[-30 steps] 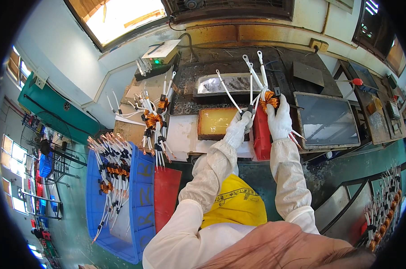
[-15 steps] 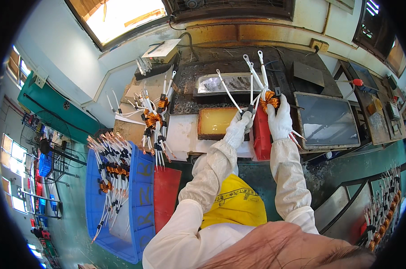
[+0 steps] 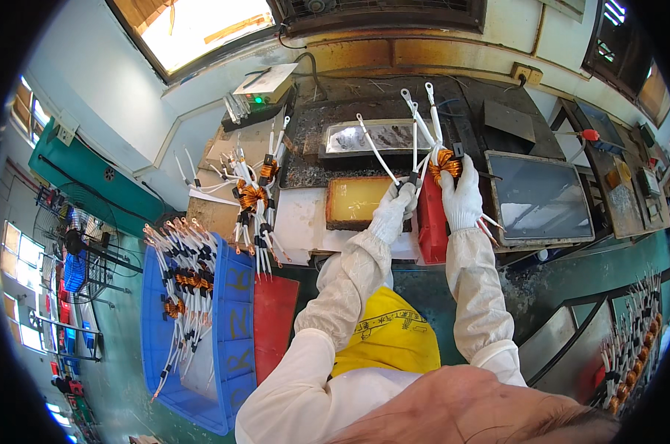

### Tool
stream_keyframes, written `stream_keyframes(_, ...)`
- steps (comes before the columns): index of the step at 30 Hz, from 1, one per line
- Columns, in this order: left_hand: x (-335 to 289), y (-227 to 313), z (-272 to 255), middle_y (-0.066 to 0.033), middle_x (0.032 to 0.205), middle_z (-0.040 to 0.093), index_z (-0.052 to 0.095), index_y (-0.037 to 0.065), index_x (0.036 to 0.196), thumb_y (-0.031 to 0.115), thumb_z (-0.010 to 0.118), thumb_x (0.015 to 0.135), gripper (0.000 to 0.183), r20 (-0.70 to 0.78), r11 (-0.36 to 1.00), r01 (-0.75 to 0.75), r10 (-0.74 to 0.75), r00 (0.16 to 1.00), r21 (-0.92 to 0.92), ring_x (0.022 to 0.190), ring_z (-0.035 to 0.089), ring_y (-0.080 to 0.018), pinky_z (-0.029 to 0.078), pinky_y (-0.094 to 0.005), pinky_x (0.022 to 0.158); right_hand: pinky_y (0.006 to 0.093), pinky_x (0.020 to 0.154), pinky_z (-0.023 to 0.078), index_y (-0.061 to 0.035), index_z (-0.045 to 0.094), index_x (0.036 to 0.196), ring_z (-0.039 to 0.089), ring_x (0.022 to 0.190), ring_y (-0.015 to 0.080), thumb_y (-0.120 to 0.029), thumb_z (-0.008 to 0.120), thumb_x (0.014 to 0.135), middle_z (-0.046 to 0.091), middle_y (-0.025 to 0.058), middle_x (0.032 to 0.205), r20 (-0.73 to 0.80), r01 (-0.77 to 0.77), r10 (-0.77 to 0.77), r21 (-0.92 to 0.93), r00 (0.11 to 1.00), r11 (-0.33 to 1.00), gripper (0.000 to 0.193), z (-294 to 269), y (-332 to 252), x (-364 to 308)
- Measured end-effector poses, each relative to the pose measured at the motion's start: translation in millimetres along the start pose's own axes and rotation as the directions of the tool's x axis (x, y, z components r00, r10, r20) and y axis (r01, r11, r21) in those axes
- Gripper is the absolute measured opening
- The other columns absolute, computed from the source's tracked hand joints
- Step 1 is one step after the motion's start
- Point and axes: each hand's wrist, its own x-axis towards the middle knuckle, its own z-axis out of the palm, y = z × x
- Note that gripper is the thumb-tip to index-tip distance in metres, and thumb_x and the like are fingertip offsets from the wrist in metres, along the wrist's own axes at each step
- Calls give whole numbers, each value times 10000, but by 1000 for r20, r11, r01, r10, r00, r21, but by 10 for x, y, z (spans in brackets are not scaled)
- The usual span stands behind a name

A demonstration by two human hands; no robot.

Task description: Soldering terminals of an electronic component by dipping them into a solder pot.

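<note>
In my gloved right hand [image 3: 462,197] is a copper-wound ring coil [image 3: 444,164] with white leads, held above a red box at the bench's front. My gloved left hand [image 3: 396,209] is closed around a black-sleeved part of the white leads [image 3: 377,150], left of the coil. Their ring-shaped metal lugs point away from me, toward the back of the bench. Just left of the hands lies a rectangular tray of yellowish material [image 3: 338,201]. Behind it stands a trough with a shiny silvery surface [image 3: 370,138].
More wired coils [image 3: 252,197] lie on the bench's left end. A blue crate [image 3: 235,333] holds several others. Right of my hands sits a grey-topped rectangular tray [image 3: 540,198]; the red box [image 3: 430,229] is beneath them. Another row of coils [image 3: 634,362] stands lower right.
A green light now shows on the small box at the back left of the bench. Both hands and the coil stay practically still.
</note>
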Motion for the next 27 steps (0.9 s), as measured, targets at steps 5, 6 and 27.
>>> stream_keyframes(5,1,11,-20,100,756,493,621,155,1172,339,606,970,274,28,1000,-3,3,1000,4,582,371,4,272,-156,507,482,856,513,-68,408,1411,612,1057,437,-320,629,911,537,224,1310,22,-12,12,-1,1000,1000,602,-12,-24,6)
stream_keyframes(6,-3,19,-7,98,724,472,619,160,1151,330,588,981,242,19,1000,1,-1,1000,8,571,354,-4,264,-172,512,483,852,514,-70,409,1411,614,1053,437,-320,629,911,538,223,1309,18,-7,7,2,1000,1000,602,-11,-20,6)
stream_keyframes(27,-6,224,80,94,666,423,622,153,1099,281,565,995,174,-15,1000,23,-23,1000,3,528,322,-19,244,-195,480,425,945,479,-42,468,1379,612,1113,382,-369,671,845,581,228,1276,74,-122,114,106,991,987,658,-91,0,116)
